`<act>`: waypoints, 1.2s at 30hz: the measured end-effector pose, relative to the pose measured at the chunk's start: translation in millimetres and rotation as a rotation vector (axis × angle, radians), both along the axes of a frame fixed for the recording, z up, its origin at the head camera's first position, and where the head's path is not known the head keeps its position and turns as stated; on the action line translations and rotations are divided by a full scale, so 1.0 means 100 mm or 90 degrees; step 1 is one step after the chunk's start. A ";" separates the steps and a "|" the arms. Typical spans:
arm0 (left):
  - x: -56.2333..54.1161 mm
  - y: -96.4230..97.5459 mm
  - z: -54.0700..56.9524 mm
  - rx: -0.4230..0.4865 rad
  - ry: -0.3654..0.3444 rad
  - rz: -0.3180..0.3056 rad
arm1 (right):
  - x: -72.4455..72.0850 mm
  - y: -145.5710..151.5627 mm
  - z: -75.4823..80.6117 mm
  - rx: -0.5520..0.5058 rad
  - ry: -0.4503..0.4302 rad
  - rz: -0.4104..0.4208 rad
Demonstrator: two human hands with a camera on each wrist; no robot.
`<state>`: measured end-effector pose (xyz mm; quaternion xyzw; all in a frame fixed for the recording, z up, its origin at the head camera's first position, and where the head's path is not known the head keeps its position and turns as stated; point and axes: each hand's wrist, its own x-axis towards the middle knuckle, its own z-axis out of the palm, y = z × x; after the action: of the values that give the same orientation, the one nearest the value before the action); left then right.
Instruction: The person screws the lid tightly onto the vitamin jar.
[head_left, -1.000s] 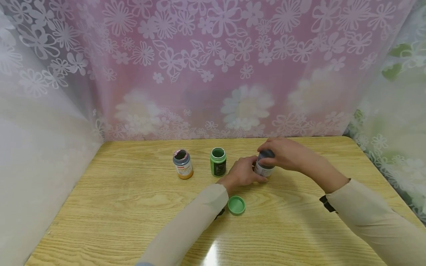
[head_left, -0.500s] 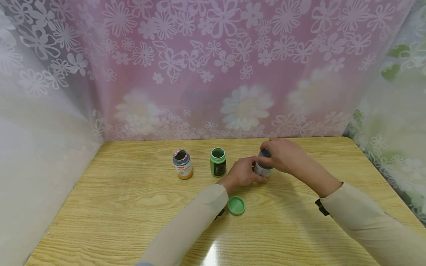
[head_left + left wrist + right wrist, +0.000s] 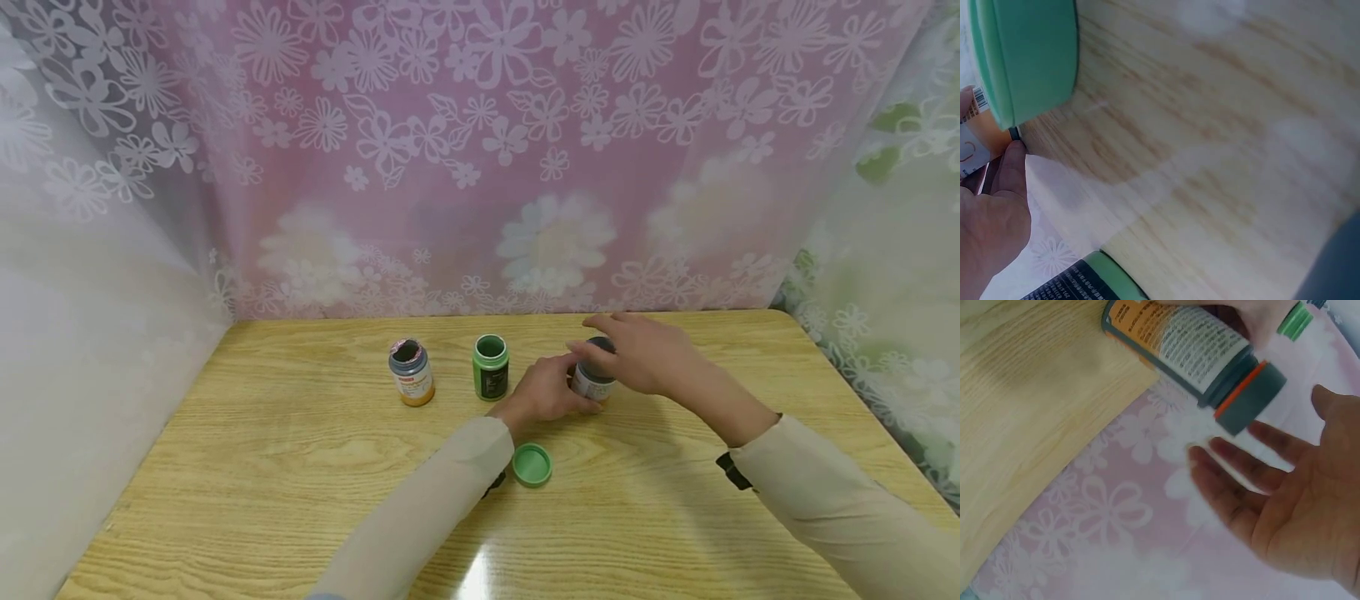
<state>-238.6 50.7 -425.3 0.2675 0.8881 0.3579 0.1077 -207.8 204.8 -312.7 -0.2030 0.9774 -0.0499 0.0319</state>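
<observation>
A person in beige sleeves works at a wood-grained counter [image 3: 300, 500], the left hand [image 3: 549, 389] gripping a capped jar [image 3: 592, 385] low on its body, thumb in front and fingers behind. The jar stands upright toward the counter's far side, to the right of two others. Its dark lid [image 3: 1252, 399] sits on top, an orange ring [image 3: 1240, 389] showing beneath it, above a label printed in white and orange.

The right hand [image 3: 651, 354] is poised around the lid, its fingers extended and slightly bent, the thumb spread apart from them; one fingertip passes behind the lid, and whether it touches cannot be told.

Just left of the gripping hand, a green jar [image 3: 491, 371] stands upright with its mouth uncovered, a black label on its side. Farther left stands a grey-necked jar [image 3: 412, 375] with a white label and an orange base, torn foil ringing its uncovered mouth. Nearer the person, beside the left wrist, a green lid [image 3: 532, 465] lies with its hollow side up. Dark straps show at both cuffs. Behind the counter hangs a pink cloth [image 3: 450, 208] patterned with white flowers.
</observation>
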 end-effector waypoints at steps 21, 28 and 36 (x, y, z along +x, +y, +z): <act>-0.02 0.00 -0.02 0.001 -0.004 0.001 | -0.15 0.22 0.17 -0.073 -0.132 0.286; -0.02 0.00 -0.02 0.003 -0.005 -0.002 | -0.15 0.20 0.16 -0.090 -0.136 0.301; -0.01 -0.01 -0.01 0.014 -0.010 -0.003 | -0.16 0.16 0.13 -0.088 -0.133 0.270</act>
<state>-239.6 49.7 -426.6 0.2677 0.8828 0.3691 0.1124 -223.9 220.5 -299.2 -0.3988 0.8987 -0.1294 0.1285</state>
